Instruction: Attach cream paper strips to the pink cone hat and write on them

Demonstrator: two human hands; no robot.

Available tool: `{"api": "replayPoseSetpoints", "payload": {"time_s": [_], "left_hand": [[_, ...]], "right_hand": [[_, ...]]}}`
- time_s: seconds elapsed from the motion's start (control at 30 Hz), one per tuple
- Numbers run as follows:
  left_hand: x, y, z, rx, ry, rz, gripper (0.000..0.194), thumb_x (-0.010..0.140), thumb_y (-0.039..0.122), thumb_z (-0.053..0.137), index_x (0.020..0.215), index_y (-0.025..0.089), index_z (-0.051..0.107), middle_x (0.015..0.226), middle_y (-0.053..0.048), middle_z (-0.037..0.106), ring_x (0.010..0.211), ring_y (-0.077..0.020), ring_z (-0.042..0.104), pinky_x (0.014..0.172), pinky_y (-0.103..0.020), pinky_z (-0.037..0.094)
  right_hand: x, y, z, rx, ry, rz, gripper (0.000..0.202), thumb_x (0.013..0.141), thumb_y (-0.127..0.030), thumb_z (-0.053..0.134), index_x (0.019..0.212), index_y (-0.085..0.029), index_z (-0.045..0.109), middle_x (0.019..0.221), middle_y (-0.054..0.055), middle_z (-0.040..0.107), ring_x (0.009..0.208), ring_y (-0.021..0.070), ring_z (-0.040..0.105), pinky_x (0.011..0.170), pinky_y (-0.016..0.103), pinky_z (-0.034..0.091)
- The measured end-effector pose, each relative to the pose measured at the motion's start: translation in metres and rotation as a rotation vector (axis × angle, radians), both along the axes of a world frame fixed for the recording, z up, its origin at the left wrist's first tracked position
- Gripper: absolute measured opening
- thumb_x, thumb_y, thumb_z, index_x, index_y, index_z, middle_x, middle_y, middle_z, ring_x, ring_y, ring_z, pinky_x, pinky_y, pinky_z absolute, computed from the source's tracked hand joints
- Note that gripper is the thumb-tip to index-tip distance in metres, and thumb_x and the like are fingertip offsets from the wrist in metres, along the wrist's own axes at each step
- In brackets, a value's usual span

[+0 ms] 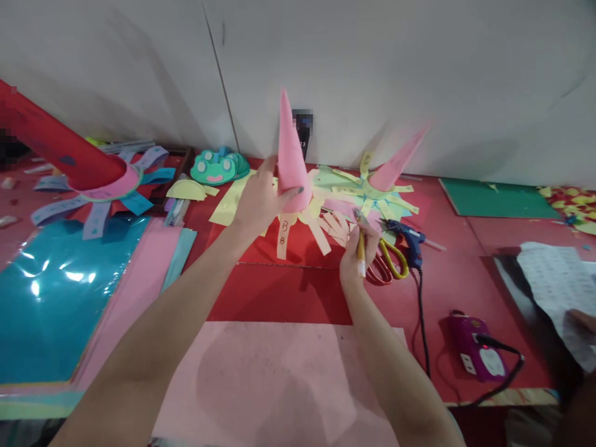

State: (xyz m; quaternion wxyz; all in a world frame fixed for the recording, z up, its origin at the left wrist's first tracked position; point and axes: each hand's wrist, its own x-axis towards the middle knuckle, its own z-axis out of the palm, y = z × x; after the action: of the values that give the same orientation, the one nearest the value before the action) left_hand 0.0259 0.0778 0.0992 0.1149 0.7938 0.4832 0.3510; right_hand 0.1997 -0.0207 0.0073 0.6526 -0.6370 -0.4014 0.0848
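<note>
"What stood behind the table [447, 273]?"

"A grey wall [419, 74]. A red tube [60, 136] was cut off at the left edge."

"And the grips?"

"The left hand [263, 195] had curled partly closed around the pink cone [292, 161], upright near the wall; the right hand [361, 248] had closed on a pencil [361, 251]."

Location type: craft work area. Indicators: bench [447, 279] bore coloured paper sheets [69, 298], paper cones [293, 167], scissors [395, 257] and a hot-glue gun [412, 239]. Room beyond: not visible.
</note>
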Motion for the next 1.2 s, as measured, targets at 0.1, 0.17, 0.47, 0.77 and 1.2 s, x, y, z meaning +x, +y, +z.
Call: {"api": "replayPoseSetpoints", "payload": {"time_s": [0.1, 0.17, 0.47, 0.77, 1.2], "left_hand": [[-0.001, 0.004, -0.006, -0.038, 0.057, -0.123, 0.057, 0.079, 0.029, 0.062, 0.129, 0.022, 0.037, 0.116, -0.007, 0.059, 0.103, -0.0213, 0.058, 0.089, -0.036, 0.046], [-0.001, 0.007, -0.015, -0.078, 0.093, -0.189, 0.059, 0.080, 0.027, 0.060, 0.133, 0.023, 0.035, 0.115, -0.006, 0.061, 0.106, -0.0207, 0.057, 0.090, -0.036, 0.045], [-0.010, -0.007, -0.040, -0.149, 0.022, -0.118, 0.062, 0.083, 0.038, 0.058, 0.134, 0.019, 0.030, 0.136, -0.012, 0.045, 0.125, -0.0246, 0.043, 0.099, -0.041, 0.041], [-0.002, -0.123, -0.078, -0.004, 0.269, -0.213, 0.043, 0.091, 0.025, 0.042, 0.132, 0.016, 0.036, 0.138, -0.015, 0.043, 0.130, -0.0258, 0.038, 0.105, -0.045, 0.037], [-0.001, -0.127, -0.097, -0.108, 0.467, -0.208, 0.054, 0.090, 0.037, 0.041, 0.136, 0.008, 0.036, 0.143, -0.017, 0.037, 0.130, -0.0293, 0.038, 0.104, -0.044, 0.035]], "right_hand": [[-0.001, 0.000, 0.006, 0.070, -0.052, -0.092, 0.021, 0.088, -0.039, 0.044, 0.097, -0.021, 0.050, 0.106, 0.008, 0.057, 0.104, 0.0190, 0.056, 0.093, 0.042, 0.044], [-0.001, 0.000, 0.008, 0.071, -0.070, -0.098, 0.020, 0.089, -0.037, 0.044, 0.097, -0.021, 0.051, 0.105, 0.008, 0.058, 0.104, 0.0193, 0.056, 0.093, 0.042, 0.045], [0.000, 0.001, 0.002, 0.085, -0.054, -0.049, 0.019, 0.088, -0.035, 0.046, 0.095, -0.018, 0.051, 0.108, 0.011, 0.058, 0.106, 0.0192, 0.057, 0.092, 0.042, 0.046], [-0.002, 0.001, -0.004, 0.017, -0.072, -0.054, 0.023, 0.087, -0.038, 0.047, 0.095, -0.017, 0.053, 0.095, 0.007, 0.058, 0.092, 0.0163, 0.058, 0.086, 0.037, 0.048], [-0.019, 0.010, 0.011, -0.226, 0.079, 0.265, 0.033, 0.084, -0.050, 0.048, 0.071, -0.020, 0.051, 0.046, -0.008, 0.044, 0.041, 0.0082, 0.046, 0.045, 0.022, 0.038]]}}
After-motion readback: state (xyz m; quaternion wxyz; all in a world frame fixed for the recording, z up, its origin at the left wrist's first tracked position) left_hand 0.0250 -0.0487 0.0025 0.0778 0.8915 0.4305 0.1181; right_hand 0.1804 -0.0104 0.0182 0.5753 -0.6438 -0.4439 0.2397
